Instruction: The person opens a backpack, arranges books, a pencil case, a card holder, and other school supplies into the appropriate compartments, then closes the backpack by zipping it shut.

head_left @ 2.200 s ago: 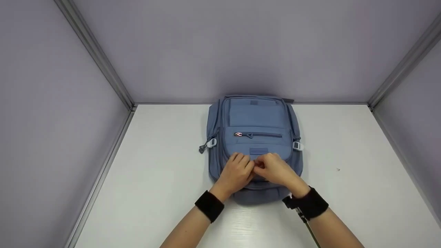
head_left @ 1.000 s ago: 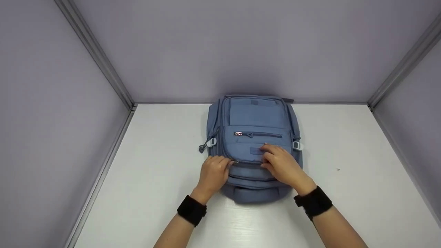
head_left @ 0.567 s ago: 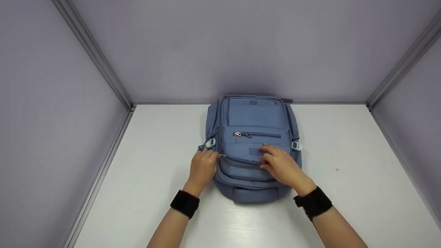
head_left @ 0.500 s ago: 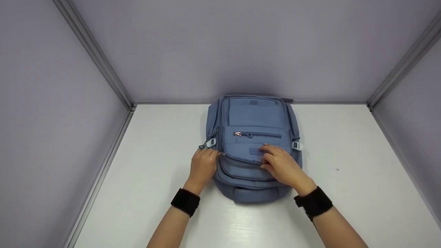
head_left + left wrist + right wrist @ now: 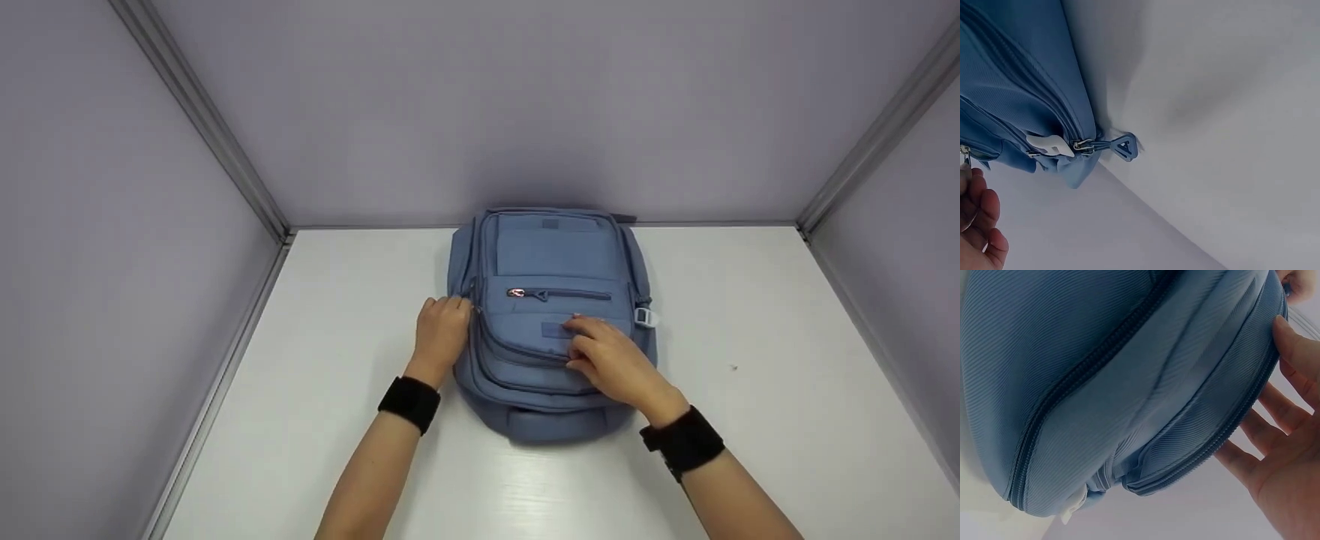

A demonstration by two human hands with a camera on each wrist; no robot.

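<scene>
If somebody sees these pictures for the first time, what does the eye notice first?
First comes the blue backpack, lying flat in the middle of the white table. Next, the left hand grips its left edge at the zipper, while the right hand rests its fingers on the front pocket.

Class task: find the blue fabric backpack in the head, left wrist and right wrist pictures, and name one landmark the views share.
Head: the blue fabric backpack lies flat mid-table, against the back wall.
Left wrist: its side fills the upper left.
Right wrist: it fills most of the picture.
Shared landmark: the dark zipper track; the white buckle also helps.
</scene>
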